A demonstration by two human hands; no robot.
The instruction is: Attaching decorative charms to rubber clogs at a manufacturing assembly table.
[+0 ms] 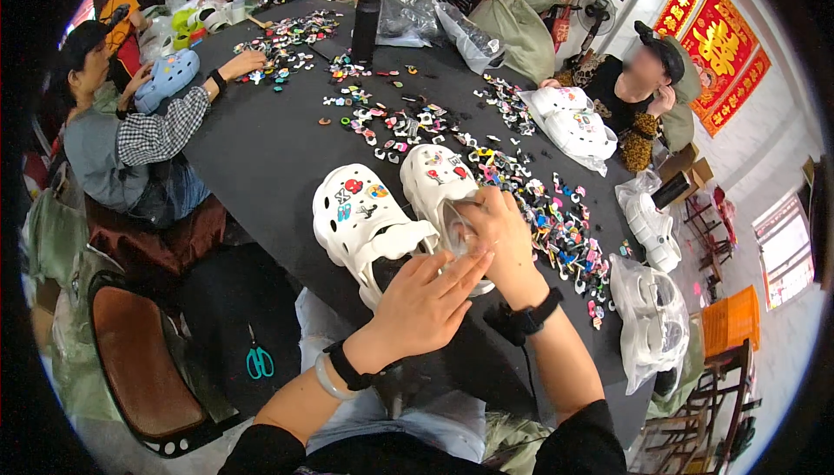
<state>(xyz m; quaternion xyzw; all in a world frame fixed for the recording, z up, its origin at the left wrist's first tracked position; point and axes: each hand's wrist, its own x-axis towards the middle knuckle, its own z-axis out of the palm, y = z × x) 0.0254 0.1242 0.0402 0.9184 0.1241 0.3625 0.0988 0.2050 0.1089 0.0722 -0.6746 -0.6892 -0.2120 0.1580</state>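
Note:
Two white clogs stand side by side at the near edge of the dark table. Colourful charms sit in the toe of the left clog (pixel 349 206) and in that of the right clog (pixel 432 171). Over the right clog's opening, my right hand (pixel 497 236) is closed with bent fingers on a piece of clear plastic (pixel 457 230). Stretched fingers of my left hand (pixel 426 297) reach across to meet the right hand at the plastic. Its thumb is hidden, and the clog's heel is partly covered by both hands.
Loose charms (pixel 556 223) spread in a long heap across the table (pixel 261 145). Bagged white clogs (pixel 650 319) line the right edge. A black bottle (pixel 366 25) stands farther back. Teal-handled scissors (pixel 259 360) lie at lower left. A co-worker at left holds a blue clog (pixel 167 81).

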